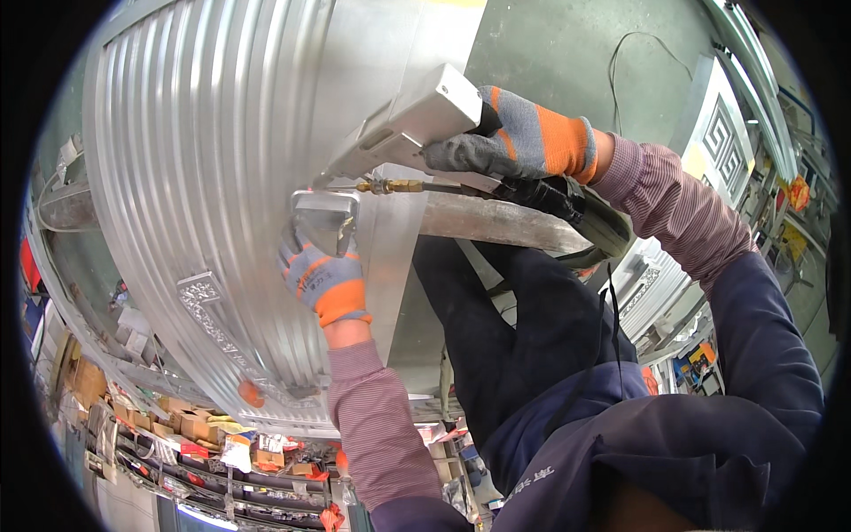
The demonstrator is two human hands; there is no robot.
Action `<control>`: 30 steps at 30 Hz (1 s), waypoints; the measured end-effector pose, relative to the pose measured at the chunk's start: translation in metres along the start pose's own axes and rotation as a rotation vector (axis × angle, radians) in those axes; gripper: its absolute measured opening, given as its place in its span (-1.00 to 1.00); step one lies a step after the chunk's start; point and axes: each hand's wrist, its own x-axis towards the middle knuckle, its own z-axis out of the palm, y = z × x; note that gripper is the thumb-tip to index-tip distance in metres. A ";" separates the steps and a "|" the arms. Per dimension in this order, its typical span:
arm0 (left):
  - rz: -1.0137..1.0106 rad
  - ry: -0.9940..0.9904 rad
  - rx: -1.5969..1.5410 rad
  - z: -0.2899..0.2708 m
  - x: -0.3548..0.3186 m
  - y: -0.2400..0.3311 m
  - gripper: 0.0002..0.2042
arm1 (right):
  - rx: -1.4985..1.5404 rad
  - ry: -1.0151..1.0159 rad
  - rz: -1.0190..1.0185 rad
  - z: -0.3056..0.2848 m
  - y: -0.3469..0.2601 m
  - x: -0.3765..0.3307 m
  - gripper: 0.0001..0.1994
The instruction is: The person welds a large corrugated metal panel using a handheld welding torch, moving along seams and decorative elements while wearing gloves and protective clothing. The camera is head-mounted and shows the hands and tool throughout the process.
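My right hand (527, 137), in a grey and orange glove, is wrapped round a silver handheld laser welding gun (421, 115). The gun's narrow tip points left and down, with a small red glow beside it. Below its body runs a thin wire feed tube with a brass fitting (403, 185). My left hand (324, 282), gloved alike, grips a small silver box-shaped metal piece (326, 202) on the ribbed metal panel (177, 133). That piece's upper edge lies right by the gun tip. Part of my left fingers is hidden behind it.
A patterned metal strip (213, 319) lies on the panel at lower left. Behind my right arm a panel with a square spiral motif (718, 133) leans. Shelves with boxes (195, 430) stand lower left. A thin cable (613, 66) curves over the green surface at the top.
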 end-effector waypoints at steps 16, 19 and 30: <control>-0.056 -0.048 -0.144 -0.010 0.003 0.008 -0.22 | 0.054 0.067 -0.032 0.002 0.004 0.002 -0.67; -0.034 -0.001 -0.056 -0.005 0.001 0.005 -0.23 | 0.069 0.065 -0.109 0.003 0.005 0.002 -0.66; -0.047 -0.007 -0.034 -0.002 0.000 0.003 -0.26 | 0.057 0.087 0.005 0.007 -0.006 0.001 -0.65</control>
